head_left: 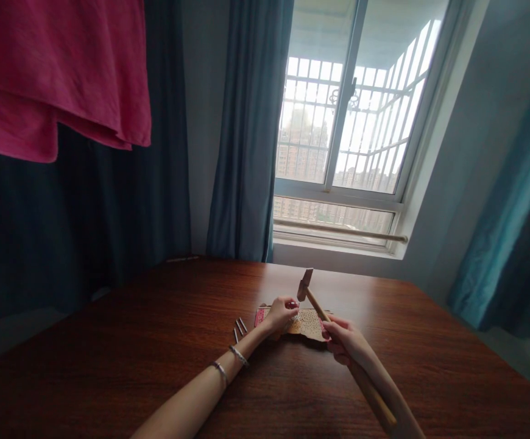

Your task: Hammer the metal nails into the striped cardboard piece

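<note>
My right hand (343, 340) is wrapped round the wooden handle of a hammer (316, 303), whose head is raised just right of my left hand. The lower handle runs back along my forearm. My left hand (283, 313) is closed in a pinch over a tan sheet (310, 324) dotted with many small marks or holes. What the fingertips hold is too small to make out. Pink patterned material (259, 316) shows at the sheet's left end. Several short dark metal rods (239, 329) lie left of my left hand.
The sheet and rods rest on a brown wooden table (155, 366). Behind it are blue curtains (247, 134) and a barred window (338, 122). A pink cloth (64, 73) hangs at the upper left.
</note>
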### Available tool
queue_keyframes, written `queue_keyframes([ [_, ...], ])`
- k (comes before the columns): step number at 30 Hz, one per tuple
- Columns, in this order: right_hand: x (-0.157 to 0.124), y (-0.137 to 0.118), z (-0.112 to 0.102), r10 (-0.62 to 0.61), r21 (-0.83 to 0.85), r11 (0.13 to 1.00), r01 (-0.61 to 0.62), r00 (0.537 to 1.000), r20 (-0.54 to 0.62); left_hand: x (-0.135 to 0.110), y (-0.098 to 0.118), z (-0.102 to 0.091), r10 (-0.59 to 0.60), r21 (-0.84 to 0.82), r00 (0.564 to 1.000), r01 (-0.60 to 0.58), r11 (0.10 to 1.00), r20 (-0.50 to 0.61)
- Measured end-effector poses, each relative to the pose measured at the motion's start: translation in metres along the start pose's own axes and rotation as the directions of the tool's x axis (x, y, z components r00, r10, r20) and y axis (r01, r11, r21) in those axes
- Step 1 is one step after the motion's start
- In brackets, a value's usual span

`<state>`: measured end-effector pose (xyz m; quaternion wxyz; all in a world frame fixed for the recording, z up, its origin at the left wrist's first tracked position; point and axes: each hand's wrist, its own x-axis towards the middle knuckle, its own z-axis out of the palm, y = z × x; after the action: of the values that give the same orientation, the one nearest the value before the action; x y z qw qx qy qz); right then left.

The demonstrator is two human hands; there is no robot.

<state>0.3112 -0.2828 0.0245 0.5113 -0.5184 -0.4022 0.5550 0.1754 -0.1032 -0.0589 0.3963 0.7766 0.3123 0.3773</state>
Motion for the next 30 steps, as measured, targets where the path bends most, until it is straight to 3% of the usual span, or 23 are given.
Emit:
queue_keyframes([
  [21,0.0034,0.0027,-0.0045,0.038,0.012,0.999,-0.038,0.999,-0.006,-0.0033,0.0095,-0.0032,-0.028,0.078,1.0,0.028,0.997,-0.009],
  [30,0.0025,0.0039,-0.0043,-0.002,0.012,1.0,0.002,0.999,0.032,-0.0002,-0.0002,-0.0013,0.011,0.097,1.0,-0.009,0.995,-0.012],
])
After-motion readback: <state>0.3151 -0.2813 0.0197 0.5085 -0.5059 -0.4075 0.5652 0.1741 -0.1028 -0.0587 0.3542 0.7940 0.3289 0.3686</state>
